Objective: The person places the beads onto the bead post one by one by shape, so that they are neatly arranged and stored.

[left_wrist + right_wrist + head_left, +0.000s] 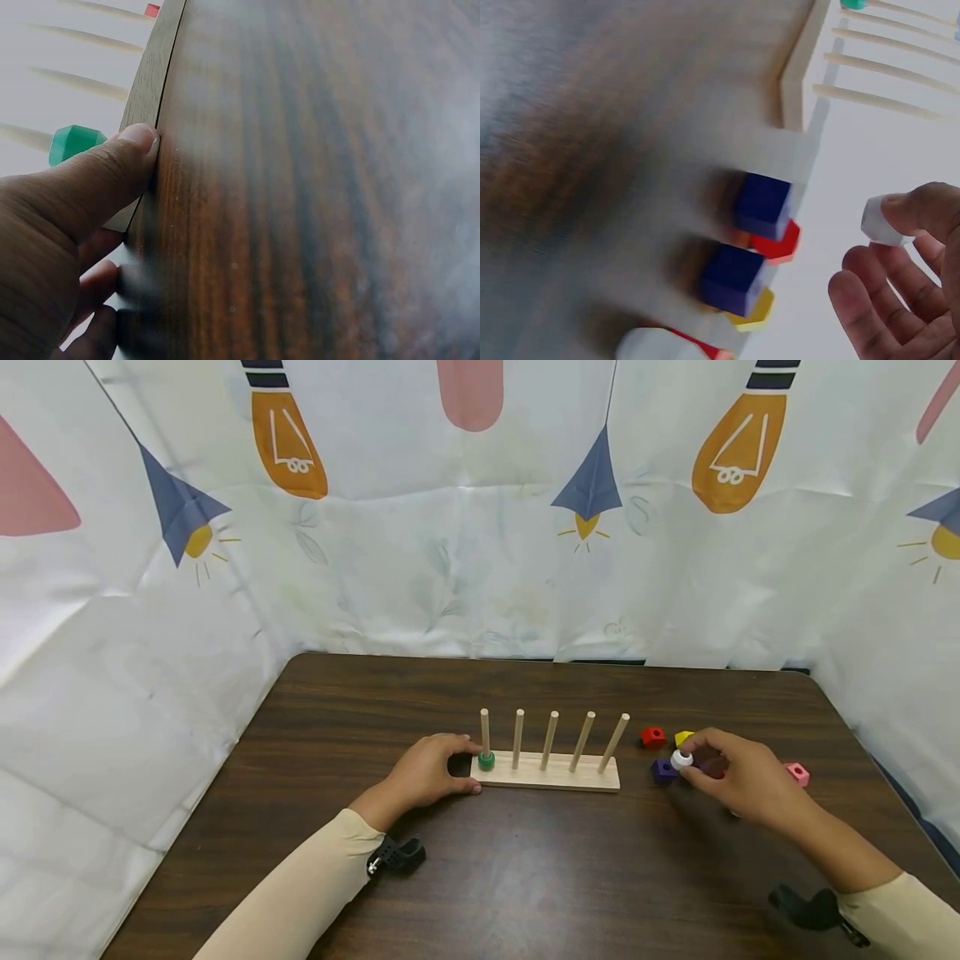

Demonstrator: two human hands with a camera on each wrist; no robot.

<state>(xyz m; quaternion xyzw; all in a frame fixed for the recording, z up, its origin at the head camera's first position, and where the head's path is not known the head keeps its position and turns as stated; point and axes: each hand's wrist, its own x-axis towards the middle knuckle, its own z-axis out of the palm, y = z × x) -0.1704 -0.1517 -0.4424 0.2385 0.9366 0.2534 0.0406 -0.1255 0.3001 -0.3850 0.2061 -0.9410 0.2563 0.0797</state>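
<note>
A wooden base (546, 773) with several upright pegs stands on the table, and a green bead (487, 761) sits low on its leftmost peg. My left hand (425, 770) grips the base's left end, its thumb (140, 139) against the front edge in the left wrist view. Between thumb and fingertips, my right hand (754, 781) pinches a white bead (883, 222), above the loose beads to the right of the base. In the right wrist view the white bead hangs clear of the two dark blue cubes (763, 205).
Around the right hand lie a red bead (653, 737), a yellow bead (683, 738), a dark blue cube (663, 771) and a pink bead (798, 774). Another white bead (654, 344) shows at the bottom of the right wrist view. A printed cloth (465, 568) hangs behind the table.
</note>
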